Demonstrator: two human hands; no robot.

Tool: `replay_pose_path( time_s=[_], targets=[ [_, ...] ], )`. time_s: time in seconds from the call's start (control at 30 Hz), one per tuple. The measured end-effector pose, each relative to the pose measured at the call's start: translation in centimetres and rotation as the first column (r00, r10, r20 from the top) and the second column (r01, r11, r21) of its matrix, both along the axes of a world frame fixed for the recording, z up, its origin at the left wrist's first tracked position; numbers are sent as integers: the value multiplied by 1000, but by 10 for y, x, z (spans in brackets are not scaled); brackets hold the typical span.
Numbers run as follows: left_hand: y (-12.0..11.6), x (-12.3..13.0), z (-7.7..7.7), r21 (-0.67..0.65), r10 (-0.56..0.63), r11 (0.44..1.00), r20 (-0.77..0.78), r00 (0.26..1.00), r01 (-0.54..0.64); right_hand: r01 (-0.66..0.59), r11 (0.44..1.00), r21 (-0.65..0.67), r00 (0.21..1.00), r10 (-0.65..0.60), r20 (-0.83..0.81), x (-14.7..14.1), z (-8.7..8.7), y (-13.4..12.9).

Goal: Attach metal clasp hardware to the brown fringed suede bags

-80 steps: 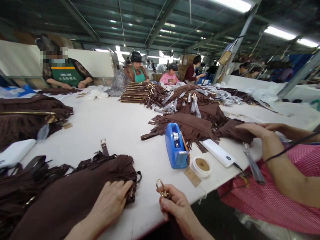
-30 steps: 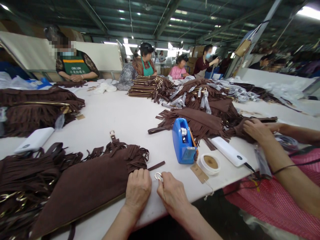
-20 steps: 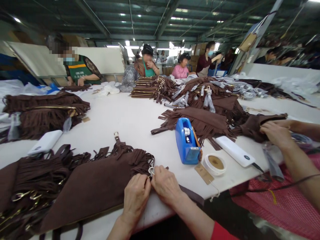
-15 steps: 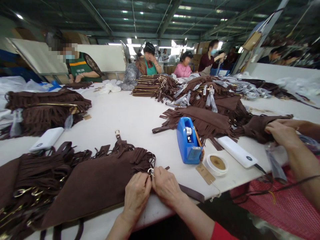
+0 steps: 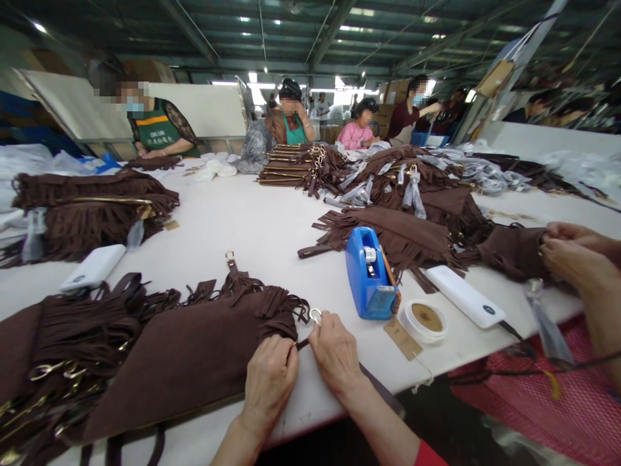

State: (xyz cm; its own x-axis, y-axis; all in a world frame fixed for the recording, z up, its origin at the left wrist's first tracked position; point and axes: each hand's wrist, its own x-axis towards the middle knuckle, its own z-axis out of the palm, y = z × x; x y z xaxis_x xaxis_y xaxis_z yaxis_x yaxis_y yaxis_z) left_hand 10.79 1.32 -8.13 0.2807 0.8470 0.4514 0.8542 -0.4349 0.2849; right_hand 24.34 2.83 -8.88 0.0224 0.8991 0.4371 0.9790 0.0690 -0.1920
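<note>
A brown fringed bag (image 5: 184, 356) lies flat on the white table, its fringed end toward my hands. At that end my left hand (image 5: 272, 372) is closed, pinching a thin brown strap beside the bag. My right hand (image 5: 334, 349) is closed on the same strap a little to the right, and a gold ring (image 5: 315, 315) sticks up at its fingertips. The short strap stretches between the two hands. Under my right wrist, a wider brown strap (image 5: 383, 388) runs to the table edge.
Right of my hands stand a blue tape dispenser (image 5: 371, 278), a round white tub (image 5: 424, 320), a cardboard tag (image 5: 402, 338) and a white power bank (image 5: 463, 296). Another person's hands (image 5: 572, 255) hold a brown bag at the right. Fringed bags (image 5: 97, 210) are piled at the left.
My right hand has moved right and slightly up with the gold ring, away from my left hand, and the strap now shows between them. The neighbouring person's hands have shifted right.
</note>
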Motion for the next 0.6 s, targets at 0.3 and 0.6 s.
replay_pose_path(
  time_s=[0.3, 0.6],
  targets=[
    [5, -4, -3, -52, -12, 998, 91, 996, 16, -229, 973, -18, 973, 230, 38, -11, 4, -23],
    [6, -6, -2, -104, -38, 993, 140, 989, 53, -268, 962, -54, 962, 271, 36, -11, 1, -15]
  ],
)
